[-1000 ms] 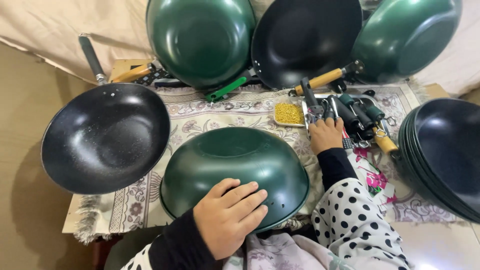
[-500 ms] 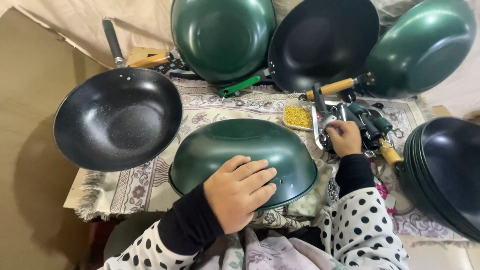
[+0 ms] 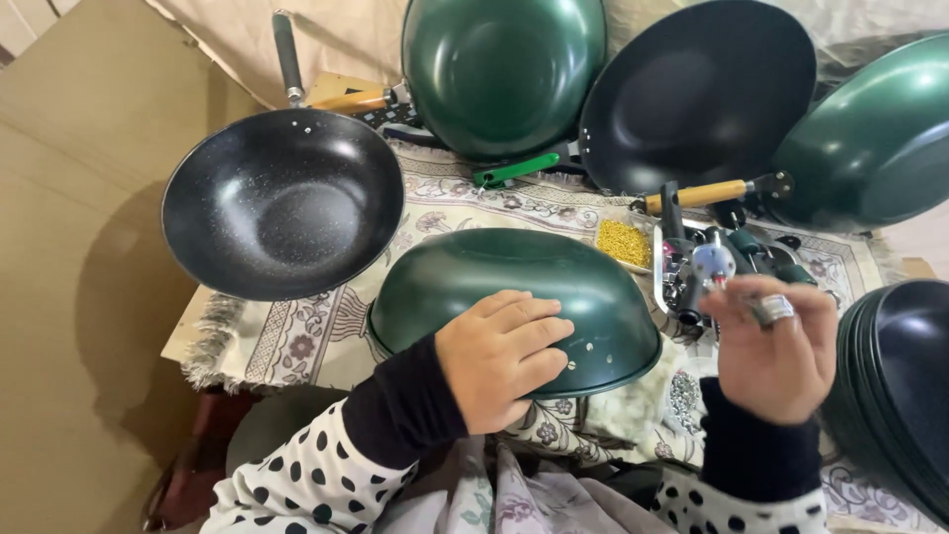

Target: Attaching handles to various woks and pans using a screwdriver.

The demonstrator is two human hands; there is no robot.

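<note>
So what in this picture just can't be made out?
- What the right hand pinches: too small, and its own fingers cover it.
- Under the overturned green pan: hidden by the pan and the left hand on it.
- The stack of dark pans: cut off by the right edge.
- The yellow bits in the small tray: too small to identify.

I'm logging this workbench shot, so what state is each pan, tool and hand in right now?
Green wok: upside down on the patterned cloth.
Left hand: flat on that wok.
Right hand: raised, pinching a small part.
Black wok: upright, handle fitted.
Rivet tool: lying on the cloth.
Stacked pans: nested, at right.
</note>
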